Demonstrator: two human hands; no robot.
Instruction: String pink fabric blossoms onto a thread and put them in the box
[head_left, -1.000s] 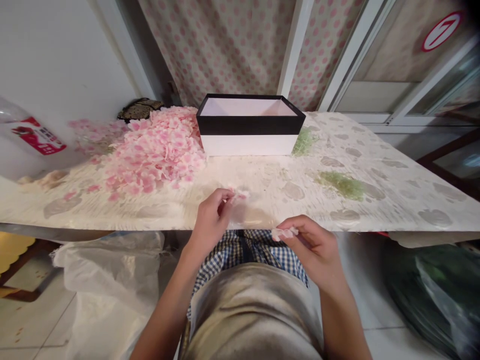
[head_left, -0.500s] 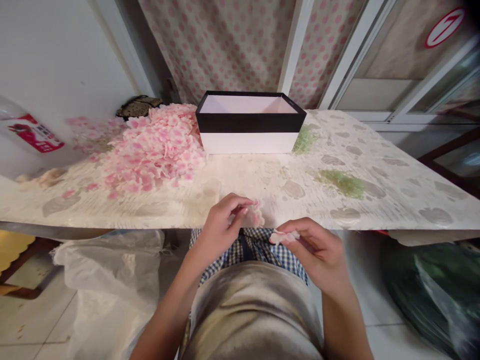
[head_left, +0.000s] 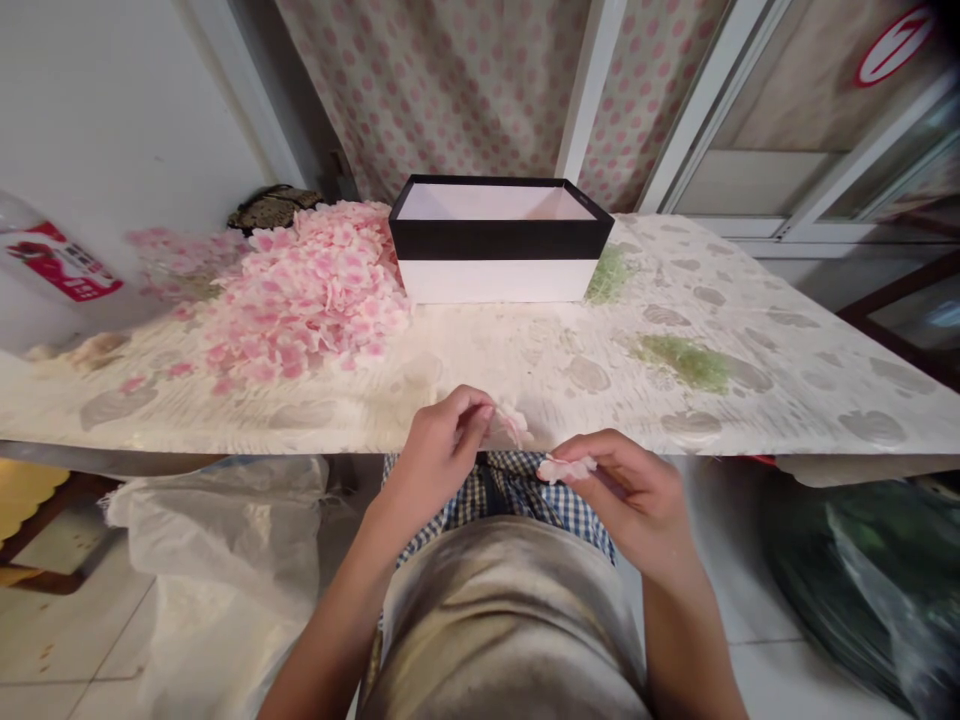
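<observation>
While the box [head_left: 493, 282] stands on the table [head_left: 780, 415], both hands are in front of it, on the person's side. The left hand [head_left: 444, 440] has thumb and forefinger closed on a blossom [head_left: 513, 426], straight out from the box. Just right of that, also in front of the box, the right hand [head_left: 637, 492] pinches a bunch [head_left: 568, 469] between thumb and fingertips; whether it is one layer or several, I cannot tell. Both pieces look thin as cloth: probably almost weightless, soft, quick to crease, and apt to tear if tugged. A light pinch near the centre should suit, leaving the edges free. Left of the box, the pile [head_left: 307, 295] looks loose and springy; its pieces may cling together.
</observation>
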